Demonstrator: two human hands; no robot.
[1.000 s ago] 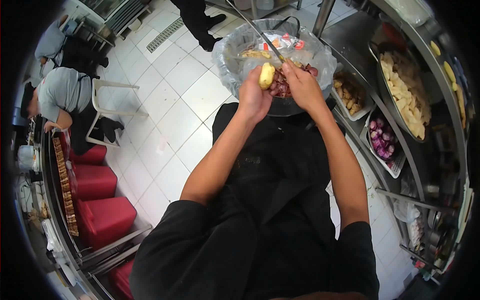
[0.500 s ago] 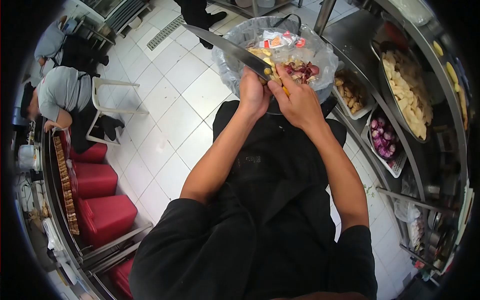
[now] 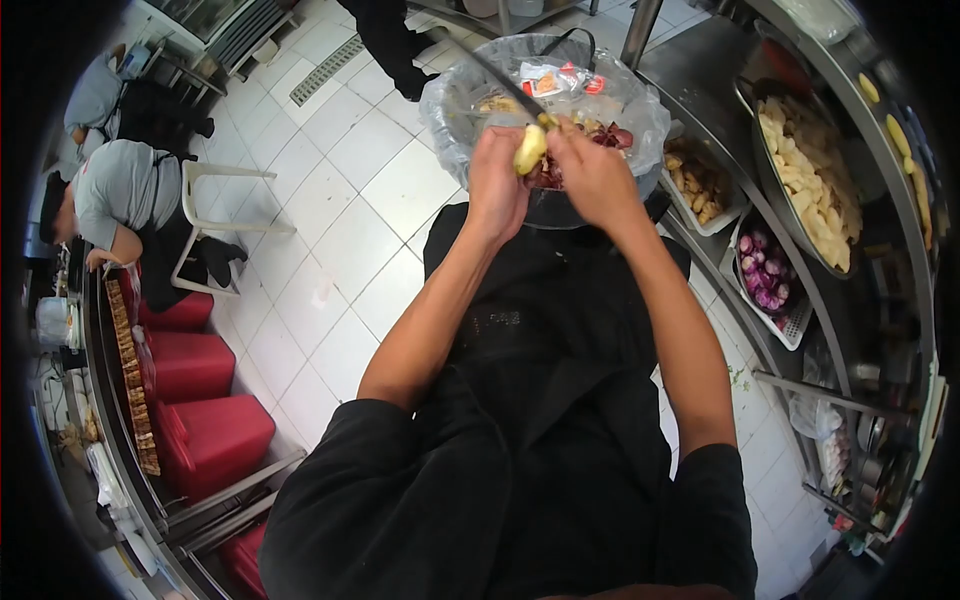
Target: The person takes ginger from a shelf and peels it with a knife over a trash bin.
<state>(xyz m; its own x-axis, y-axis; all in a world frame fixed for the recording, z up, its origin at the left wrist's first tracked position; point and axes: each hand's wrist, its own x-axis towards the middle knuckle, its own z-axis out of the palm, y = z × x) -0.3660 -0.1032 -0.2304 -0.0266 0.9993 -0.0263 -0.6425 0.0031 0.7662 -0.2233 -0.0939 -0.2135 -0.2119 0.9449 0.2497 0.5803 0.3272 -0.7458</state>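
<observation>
My left hand (image 3: 497,180) is closed around a partly peeled, yellow piece of ginger (image 3: 531,149). My right hand (image 3: 600,182) grips a large kitchen knife (image 3: 496,78); its blade points up and to the left, with the part near the handle close to the ginger. Most of the handle is hidden by my fingers. Both hands are over the near side of a bin lined with a clear plastic bag (image 3: 445,120). Inside lie reddish-purple peels (image 3: 608,136), yellowish scraps and a red-and-white wrapper (image 3: 545,78).
On the right, metal shelving bears a pan of pale cut pieces (image 3: 815,185), a container of unpeeled ginger (image 3: 700,190) and a basket of purple onions (image 3: 765,275). Left are a white stool (image 3: 232,228), red bins (image 3: 215,440) and people in grey shirts (image 3: 135,190).
The knife has tilted more upright and its blade has turned more edge-on. The ginger now shows more of its yellow side in my left hand.
</observation>
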